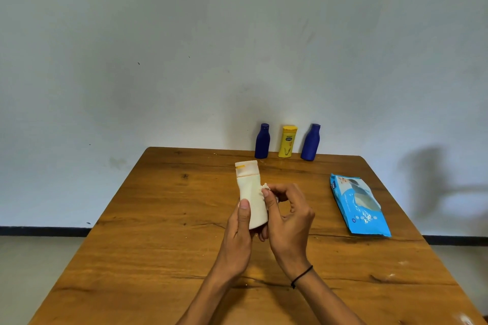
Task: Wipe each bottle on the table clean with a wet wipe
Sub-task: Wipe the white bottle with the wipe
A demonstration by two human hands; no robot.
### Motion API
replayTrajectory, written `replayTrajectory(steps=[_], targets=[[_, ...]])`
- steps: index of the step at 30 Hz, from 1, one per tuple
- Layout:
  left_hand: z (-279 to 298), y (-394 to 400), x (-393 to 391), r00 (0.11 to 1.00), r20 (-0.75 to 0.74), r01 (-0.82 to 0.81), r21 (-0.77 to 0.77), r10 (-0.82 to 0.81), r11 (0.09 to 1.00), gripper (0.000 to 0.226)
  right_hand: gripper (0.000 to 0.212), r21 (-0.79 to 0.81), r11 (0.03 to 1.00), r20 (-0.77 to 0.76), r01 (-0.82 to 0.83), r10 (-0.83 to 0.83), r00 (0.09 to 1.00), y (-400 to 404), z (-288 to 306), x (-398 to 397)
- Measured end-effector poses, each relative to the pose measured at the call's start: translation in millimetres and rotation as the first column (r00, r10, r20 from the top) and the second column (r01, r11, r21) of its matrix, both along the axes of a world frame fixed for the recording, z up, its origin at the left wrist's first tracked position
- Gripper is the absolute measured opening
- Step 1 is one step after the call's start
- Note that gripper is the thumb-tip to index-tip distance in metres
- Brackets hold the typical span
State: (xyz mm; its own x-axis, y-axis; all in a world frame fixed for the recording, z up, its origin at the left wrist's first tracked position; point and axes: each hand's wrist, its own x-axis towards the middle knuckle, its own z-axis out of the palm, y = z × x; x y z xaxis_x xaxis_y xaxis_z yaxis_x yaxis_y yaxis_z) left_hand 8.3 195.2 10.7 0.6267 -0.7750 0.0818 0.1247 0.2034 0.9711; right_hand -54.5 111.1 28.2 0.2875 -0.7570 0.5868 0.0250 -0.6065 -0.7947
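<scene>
My left hand [237, 232] grips a cream white bottle [250, 192] by its lower end and holds it above the table, cap pointing away from me. My right hand [287, 216] pinches a small bunched white wet wipe [265, 187] against the bottle's right side. Three more bottles stand upright in a row at the table's far edge by the wall: a dark blue bottle [262, 141], a yellow bottle [287, 141] in the middle, and a second dark blue bottle [311, 142] on the right.
A light blue pack of wet wipes [357, 206] lies flat on the right side of the wooden table [158, 258]. The table stands against a pale wall. A thin black band circles my right wrist.
</scene>
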Motion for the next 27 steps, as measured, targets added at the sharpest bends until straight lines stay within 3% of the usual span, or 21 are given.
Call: replayTrajectory(steps=[3,9,16,19,23,27], targets=[[2,1,0,0.990,-0.124,0.057,-0.062,-0.065,0.996,0.059,0.010,0.002,1.000,-0.021,-0.026,0.026,0.999,-5,7,4],[4,4,5,0.967,-0.227,0.089,-0.129,-0.117,0.988,0.062,0.009,-0.002,0.996,-0.035,-0.093,0.093,0.995,-13,19,8],[-1,7,2,0.964,-0.216,0.136,-0.096,-0.154,0.986,0.096,0.005,0.059,0.997,0.027,-0.049,0.047,0.999,-20,31,17],[-1,5,3,0.960,-0.238,0.125,-0.112,-0.149,0.986,0.091,0.009,-0.033,0.999,-0.024,-0.037,0.036,0.999,-15,30,14],[-3,5,9,0.970,-0.208,0.102,-0.136,-0.129,0.985,0.053,0.012,-0.291,0.956,-0.149,-0.048,0.004,0.989,-5,24,5],[-4,6,8,0.993,-0.067,0.090,-0.053,-0.093,0.995,0.061,0.015,-0.509,0.860,-0.181,-0.023,-0.081,0.980,1,26,1]])
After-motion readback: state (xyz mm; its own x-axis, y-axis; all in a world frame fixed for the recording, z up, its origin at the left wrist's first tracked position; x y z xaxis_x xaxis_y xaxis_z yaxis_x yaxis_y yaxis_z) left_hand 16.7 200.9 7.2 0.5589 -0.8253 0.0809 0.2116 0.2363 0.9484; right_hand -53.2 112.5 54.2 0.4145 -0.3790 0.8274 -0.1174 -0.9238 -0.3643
